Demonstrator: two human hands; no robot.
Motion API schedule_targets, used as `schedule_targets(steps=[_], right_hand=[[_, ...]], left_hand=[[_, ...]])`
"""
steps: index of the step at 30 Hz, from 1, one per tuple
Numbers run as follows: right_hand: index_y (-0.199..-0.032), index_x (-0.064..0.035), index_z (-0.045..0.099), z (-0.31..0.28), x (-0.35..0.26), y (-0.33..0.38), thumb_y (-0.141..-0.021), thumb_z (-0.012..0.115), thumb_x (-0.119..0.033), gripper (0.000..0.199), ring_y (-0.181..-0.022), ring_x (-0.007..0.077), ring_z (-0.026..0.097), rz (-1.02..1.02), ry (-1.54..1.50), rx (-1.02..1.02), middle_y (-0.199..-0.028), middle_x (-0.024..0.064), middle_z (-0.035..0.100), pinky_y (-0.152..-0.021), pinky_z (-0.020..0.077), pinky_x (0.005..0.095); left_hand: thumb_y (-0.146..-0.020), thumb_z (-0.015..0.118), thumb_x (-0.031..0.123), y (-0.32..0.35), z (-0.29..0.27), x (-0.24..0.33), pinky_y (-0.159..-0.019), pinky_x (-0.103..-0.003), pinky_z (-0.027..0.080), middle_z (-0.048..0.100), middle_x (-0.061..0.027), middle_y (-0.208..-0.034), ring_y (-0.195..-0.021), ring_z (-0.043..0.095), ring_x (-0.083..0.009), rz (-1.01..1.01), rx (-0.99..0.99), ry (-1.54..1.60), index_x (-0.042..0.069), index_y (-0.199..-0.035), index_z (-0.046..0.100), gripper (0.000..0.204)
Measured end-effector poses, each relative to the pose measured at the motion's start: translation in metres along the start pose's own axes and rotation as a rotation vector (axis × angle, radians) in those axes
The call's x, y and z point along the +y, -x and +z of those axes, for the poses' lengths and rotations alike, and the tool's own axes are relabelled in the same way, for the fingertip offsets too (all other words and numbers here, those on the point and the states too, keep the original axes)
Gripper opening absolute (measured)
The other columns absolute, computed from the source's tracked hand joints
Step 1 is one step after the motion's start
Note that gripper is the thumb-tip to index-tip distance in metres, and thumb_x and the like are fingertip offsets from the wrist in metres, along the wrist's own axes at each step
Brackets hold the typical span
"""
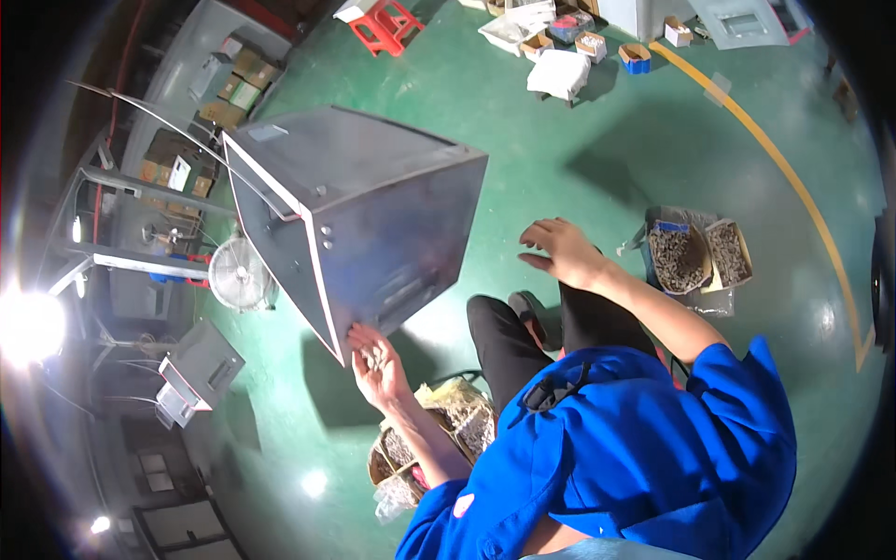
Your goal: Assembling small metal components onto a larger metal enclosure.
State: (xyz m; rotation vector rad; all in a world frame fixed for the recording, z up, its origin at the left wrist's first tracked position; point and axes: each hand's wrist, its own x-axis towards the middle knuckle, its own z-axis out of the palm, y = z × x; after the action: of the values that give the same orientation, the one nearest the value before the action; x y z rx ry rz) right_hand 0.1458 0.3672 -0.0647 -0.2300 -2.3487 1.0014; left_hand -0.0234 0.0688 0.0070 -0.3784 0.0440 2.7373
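Observation:
A large grey metal cabinet, box-shaped with a pale front edge, hangs tilted in front of me on the left. Small round fittings show near the upper corner of its side. My left hand is turned palm up at the cabinet's lowest corner, its fingertips at the edge. In that palm lie several small light-coloured pieces, too small to name surely. To the right of the cabinet, my right hand hovers apart from it, thumb and fingers parted, with nothing visible in it.
Boxes of small metal parts stand on the right; a divided container of similar parts sits below my left forearm. A fan and a smaller hanging cabinet are at left. Farther off are a red stool and a white-covered stool.

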Motion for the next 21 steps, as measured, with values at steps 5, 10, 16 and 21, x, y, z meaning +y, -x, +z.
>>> schedule_targets(steps=[5,10,16,21], right_hand=[[-0.088,-0.0001,0.061,-0.021,-0.025,0.005,-0.078,0.066,-0.007,0.013,-0.074,0.0219,0.061,0.165,-0.231,0.016,-0.08,0.0106,0.061,-0.068,0.0475,0.0322],[-0.09,-0.0016,0.063,-0.073,-0.09,-0.009,-0.075,0.068,-0.009,0.018,-0.081,0.0241,0.059,-0.015,-0.167,0.118,-0.086,0.0092,0.062,-0.072,0.0477,0.0338],[-0.094,-0.0064,0.066,-0.086,-0.129,-0.019,-0.066,0.07,-0.011,0.03,-0.107,0.0284,0.051,-0.335,0.078,-0.006,-0.11,0.0072,0.058,-0.089,0.0418,0.0399],[-0.086,-0.005,0.066,-0.076,-0.136,-0.013,-0.063,0.071,-0.011,0.024,-0.111,0.0292,0.05,-0.391,0.086,-0.144,-0.108,0.0085,0.059,-0.091,0.0383,0.0422]], left_hand=[[-0.094,0.039,0.01,0.024,-0.01,-0.06,-0.111,-0.045,0.025,0.039,-0.0206,-0.137,-0.132,0.029,-0.0324,-0.211,-0.116,-0.297,-0.005,-0.13,0.039,0.039],[-0.095,0.038,0.036,0.056,0.016,-0.147,-0.113,-0.047,0.014,0.016,-0.0211,-0.148,-0.138,0.011,-0.0343,-0.663,-0.101,-0.092,-0.005,-0.14,0.017,0.065],[-0.091,0.03,0.06,0.071,0.022,-0.157,-0.11,-0.044,0.025,0.025,-0.0224,-0.144,-0.134,0.025,-0.0337,-0.839,-0.158,-0.215,-0.006,-0.139,0.021,0.082],[-0.091,0.029,0.061,0.078,0.011,-0.151,-0.097,-0.037,0.04,0.041,-0.0196,-0.134,-0.124,0.042,-0.0286,-0.94,-0.138,-0.12,-0.004,-0.134,0.034,0.078]])
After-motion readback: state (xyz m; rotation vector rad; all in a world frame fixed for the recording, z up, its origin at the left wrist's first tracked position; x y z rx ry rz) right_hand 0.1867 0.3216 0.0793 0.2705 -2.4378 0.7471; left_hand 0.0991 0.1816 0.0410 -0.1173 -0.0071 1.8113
